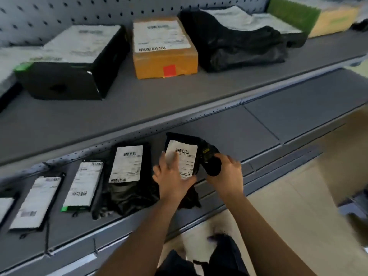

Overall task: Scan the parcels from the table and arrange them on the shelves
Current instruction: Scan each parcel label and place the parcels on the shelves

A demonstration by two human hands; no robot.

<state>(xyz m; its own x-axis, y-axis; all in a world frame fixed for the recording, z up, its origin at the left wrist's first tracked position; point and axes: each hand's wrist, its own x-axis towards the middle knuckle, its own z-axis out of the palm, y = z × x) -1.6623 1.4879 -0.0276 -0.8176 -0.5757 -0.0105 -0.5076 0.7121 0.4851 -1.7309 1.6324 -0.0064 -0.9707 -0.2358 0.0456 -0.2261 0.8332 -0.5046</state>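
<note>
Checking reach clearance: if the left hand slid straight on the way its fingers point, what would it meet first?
The left hand already lies on the black parcel's white label; going on, it would probably cross the barcode, then meet the shelf's perforated back panel. Depth is uncertain.

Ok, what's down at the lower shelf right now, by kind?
Black parcels with white labels: 5, one cut off at the left edge, one under the left hand
Scanner: 1, in the right hand
Total: 6
</note>
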